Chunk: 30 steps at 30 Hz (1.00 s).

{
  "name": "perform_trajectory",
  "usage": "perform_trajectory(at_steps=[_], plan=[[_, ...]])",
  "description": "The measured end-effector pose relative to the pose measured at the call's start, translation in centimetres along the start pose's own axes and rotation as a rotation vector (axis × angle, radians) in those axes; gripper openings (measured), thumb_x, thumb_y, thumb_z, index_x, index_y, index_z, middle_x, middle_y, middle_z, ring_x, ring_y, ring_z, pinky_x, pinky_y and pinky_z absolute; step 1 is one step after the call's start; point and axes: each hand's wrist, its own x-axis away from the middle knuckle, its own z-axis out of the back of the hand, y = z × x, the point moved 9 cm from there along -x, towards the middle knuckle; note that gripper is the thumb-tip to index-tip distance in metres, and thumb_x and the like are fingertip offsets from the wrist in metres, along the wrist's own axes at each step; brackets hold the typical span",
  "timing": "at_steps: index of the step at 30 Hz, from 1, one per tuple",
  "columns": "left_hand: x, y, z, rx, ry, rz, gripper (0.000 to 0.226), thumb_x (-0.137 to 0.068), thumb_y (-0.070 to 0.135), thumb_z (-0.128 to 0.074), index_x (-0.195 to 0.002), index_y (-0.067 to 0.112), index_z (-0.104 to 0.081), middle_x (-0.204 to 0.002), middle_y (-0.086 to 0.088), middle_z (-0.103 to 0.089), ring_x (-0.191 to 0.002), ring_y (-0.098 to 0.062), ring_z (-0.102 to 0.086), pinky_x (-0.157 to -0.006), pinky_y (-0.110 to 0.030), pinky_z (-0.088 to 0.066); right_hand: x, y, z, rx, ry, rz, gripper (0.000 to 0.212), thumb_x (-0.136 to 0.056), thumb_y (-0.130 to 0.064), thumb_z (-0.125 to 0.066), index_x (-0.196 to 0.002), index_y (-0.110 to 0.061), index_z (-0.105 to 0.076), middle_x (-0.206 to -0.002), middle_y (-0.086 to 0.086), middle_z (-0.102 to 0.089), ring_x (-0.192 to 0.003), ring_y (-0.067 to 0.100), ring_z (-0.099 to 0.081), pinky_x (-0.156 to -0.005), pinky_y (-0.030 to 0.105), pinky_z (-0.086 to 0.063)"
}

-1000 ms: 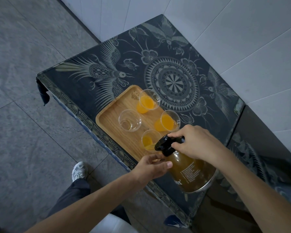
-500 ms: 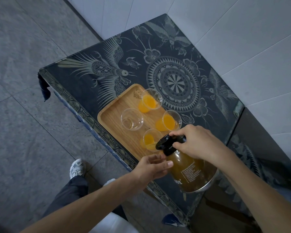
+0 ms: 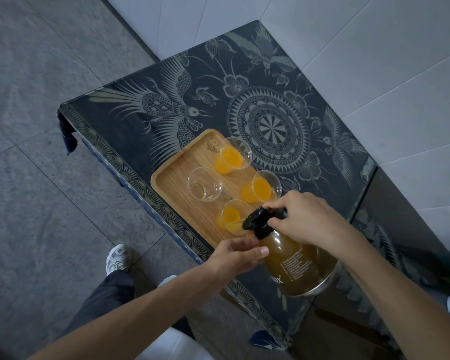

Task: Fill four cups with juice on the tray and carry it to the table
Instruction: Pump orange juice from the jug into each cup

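Observation:
A wooden tray (image 3: 176, 175) lies on the dark patterned table (image 3: 130, 126). Four clear cups stand on it. The far cup (image 3: 233, 155), the right cup (image 3: 261, 188) and the near cup (image 3: 231, 216) hold orange juice. The left cup (image 3: 204, 184) has only a trace at its bottom. A glass juice jug (image 3: 299, 266) with a black lid (image 3: 261, 220) tilts its spout over the near cup. My right hand (image 3: 304, 216) grips the jug's lid and handle. My left hand (image 3: 238, 255) steadies the jug's neck from below.
The table stands in a corner of white tiled walls (image 3: 374, 61). Grey floor tiles (image 3: 37, 203) spread to the left. My legs and a white shoe (image 3: 117, 258) are by the table's near edge. A darker lower surface (image 3: 400, 229) adjoins the table on the right.
The view has shifted slightly. Both hands and the tilted jug stay over the near cup, whose juice level looks about the same.

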Motion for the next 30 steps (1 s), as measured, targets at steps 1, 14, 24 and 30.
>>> perform_trajectory(at_steps=[1,14,24,30], plan=[[0.0,0.0,-0.1,-0.003,-0.002,-0.003,0.074,-0.061,0.045,-0.099,-0.122,0.011,-0.074,-0.129,-0.009,-0.076,-0.125,-0.025,-0.071,-0.115,-0.046,-0.051,0.0,0.0,0.0,0.003,0.0,-0.002,0.043,-0.092,-0.045,-0.067,-0.133,-0.052,-0.061,-0.117,-0.008,-0.074,-0.071,0.007,-0.052,-0.07,0.029,-0.044],[-0.1,0.5,-0.4,-0.006,-0.004,-0.03,0.073,-0.059,0.054,-0.098,-0.121,0.021,-0.078,-0.127,-0.002,-0.078,-0.123,-0.02,-0.072,-0.115,-0.045,-0.051,-0.3,0.4,0.2,-0.007,-0.005,-0.026,0.044,-0.093,-0.045,-0.067,-0.136,-0.05,-0.06,-0.113,-0.007,-0.074,-0.08,0.014,-0.061,-0.068,0.031,-0.05],[0.1,0.9,-0.6,-0.062,-0.004,-0.042,0.065,-0.064,0.054,-0.095,-0.12,0.025,-0.079,-0.126,0.001,-0.079,-0.122,-0.017,-0.072,-0.115,-0.044,-0.05,0.0,1.1,0.0,-0.023,0.017,-0.028,0.045,-0.093,-0.046,-0.065,-0.138,-0.051,-0.057,-0.115,-0.008,-0.074,-0.083,0.013,-0.066,-0.066,0.026,-0.052],[0.7,1.9,-0.8,-0.186,0.028,-0.066,0.047,-0.083,0.039,-0.085,-0.126,0.024,-0.076,-0.124,0.006,-0.079,-0.118,-0.01,-0.073,-0.115,-0.042,-0.049,1.9,2.5,0.1,-0.158,0.105,-0.012,0.042,-0.091,-0.046,-0.066,-0.132,-0.054,-0.061,-0.091,-0.015,-0.071,-0.069,0.003,-0.062,-0.057,0.015,-0.045]])
